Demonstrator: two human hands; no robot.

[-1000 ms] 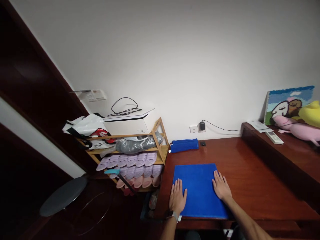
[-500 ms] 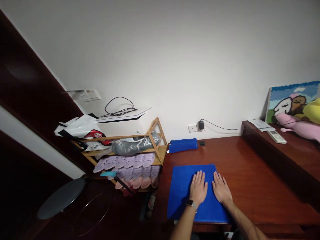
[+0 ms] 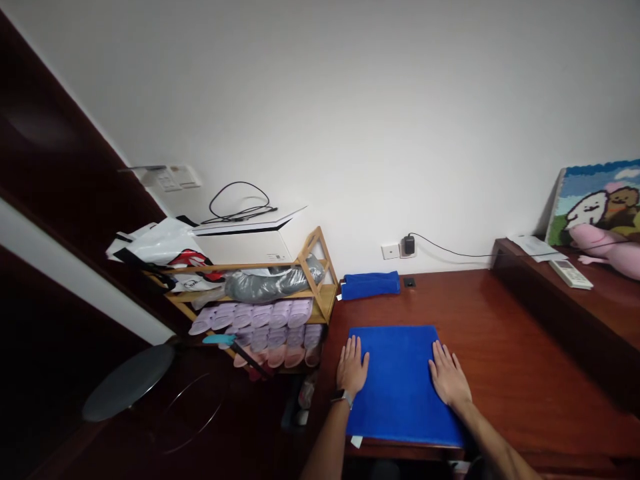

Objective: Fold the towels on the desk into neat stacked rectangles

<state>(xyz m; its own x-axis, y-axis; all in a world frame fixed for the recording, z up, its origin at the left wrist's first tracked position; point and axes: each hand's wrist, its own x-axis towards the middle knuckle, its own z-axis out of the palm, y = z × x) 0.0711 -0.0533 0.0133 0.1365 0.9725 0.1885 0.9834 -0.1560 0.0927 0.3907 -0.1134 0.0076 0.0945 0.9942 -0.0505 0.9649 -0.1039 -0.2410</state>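
Note:
A blue cloth [image 3: 400, 387] lies spread flat on the brown wooden desk [image 3: 520, 360], with a small white tag at its lower left corner. My left hand [image 3: 353, 368] rests palm down on the cloth's left edge, fingers stretched out and thumb pointing inward. On the opposite edge my right hand [image 3: 449, 375] lies flat too, its fingers slightly spread, partly over the cloth. Neither hand grips anything. Farther back near the wall sits a second blue cloth [image 3: 371, 285], folded into a narrow strip.
Left of the desk stands a wooden rack [image 3: 325, 307] with lilac and pink slippers [image 3: 263, 317], a white box [image 3: 245, 243] on top. A round stool [image 3: 130, 383] is at lower left. On the raised right ledge are a remote control [image 3: 571, 274] and a pink plush toy [image 3: 607, 248].
My left hand has moved left from the middle of the cloth to its left edge. My right hand stays at the right edge. The view has shifted slightly.

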